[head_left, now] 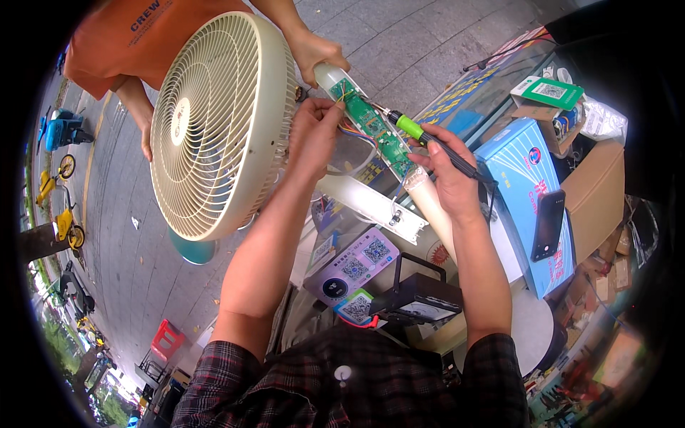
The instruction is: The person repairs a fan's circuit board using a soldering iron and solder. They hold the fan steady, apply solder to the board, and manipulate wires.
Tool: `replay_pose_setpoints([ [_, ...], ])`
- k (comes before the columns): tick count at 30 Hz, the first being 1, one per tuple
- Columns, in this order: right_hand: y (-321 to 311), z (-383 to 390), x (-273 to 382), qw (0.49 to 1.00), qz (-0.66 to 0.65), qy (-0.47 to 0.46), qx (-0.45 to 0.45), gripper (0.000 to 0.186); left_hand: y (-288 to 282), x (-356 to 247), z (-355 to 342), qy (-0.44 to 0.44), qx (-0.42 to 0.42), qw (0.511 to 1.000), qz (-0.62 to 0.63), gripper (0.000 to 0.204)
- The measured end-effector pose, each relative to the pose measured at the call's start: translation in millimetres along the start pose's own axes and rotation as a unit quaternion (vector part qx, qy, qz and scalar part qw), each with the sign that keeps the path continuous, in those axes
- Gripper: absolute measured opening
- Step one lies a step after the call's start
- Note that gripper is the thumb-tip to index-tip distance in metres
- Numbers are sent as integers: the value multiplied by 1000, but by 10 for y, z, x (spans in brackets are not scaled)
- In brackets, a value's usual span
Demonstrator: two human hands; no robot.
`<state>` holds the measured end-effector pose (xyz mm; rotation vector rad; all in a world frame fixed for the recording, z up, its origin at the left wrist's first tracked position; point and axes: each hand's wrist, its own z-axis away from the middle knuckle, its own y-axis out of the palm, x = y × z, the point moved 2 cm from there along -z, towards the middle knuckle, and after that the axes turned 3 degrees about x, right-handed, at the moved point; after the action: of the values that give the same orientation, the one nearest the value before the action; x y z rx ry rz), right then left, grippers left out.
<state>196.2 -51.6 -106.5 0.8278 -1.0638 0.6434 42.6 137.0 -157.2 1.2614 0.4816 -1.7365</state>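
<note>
My left hand (314,135) is closed in a pinch at the upper end of a green circuit board (367,118), on a thin yellowish wire. In my right hand (453,175) is a green and black soldering iron (412,128), its tip pointing at the board's right edge. The board sits in the opened white column (433,203) of a standing fan. Coloured wires (357,130) run from the board's left side toward the fan head (214,128), a large cream grille. Another person's hand (319,57) grips the column's top; that person's other hand (146,141) steadies the grille.
A long white cover (374,207) lies below the board. Nearby are a purple code card (353,267) and a black lamp-like box with a handle (428,296). To the right, a phone (548,225) rests on a blue box (521,192), beside cardboard boxes (598,200).
</note>
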Motion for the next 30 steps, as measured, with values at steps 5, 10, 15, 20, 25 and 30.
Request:
replay_pose_setpoints([
  [5,-4,5,2,1000,1,6,-4,41,-6,11,-7,-1,1,1000,-5,27],
  [10,6,-2,9,1000,0,3,2,42,15,-20,9,-1,-16,1000,4,24],
  [15,1,-2,1,1000,-7,3,-2,41,35,-54,18,-5,-10,1000,22,24],
  [20,-14,-6,-6,1000,-12,7,-1,41,45,-63,25,-4,-6,999,39,24],
  [25,-15,-9,-5,1000,-15,10,-2,41,-1,-1,-7,-5,-1,1000,26,24],
  [30,-41,2,-32,998,-69,-8,-12,42,7,-54,34,-23,8,998,49,24],
])
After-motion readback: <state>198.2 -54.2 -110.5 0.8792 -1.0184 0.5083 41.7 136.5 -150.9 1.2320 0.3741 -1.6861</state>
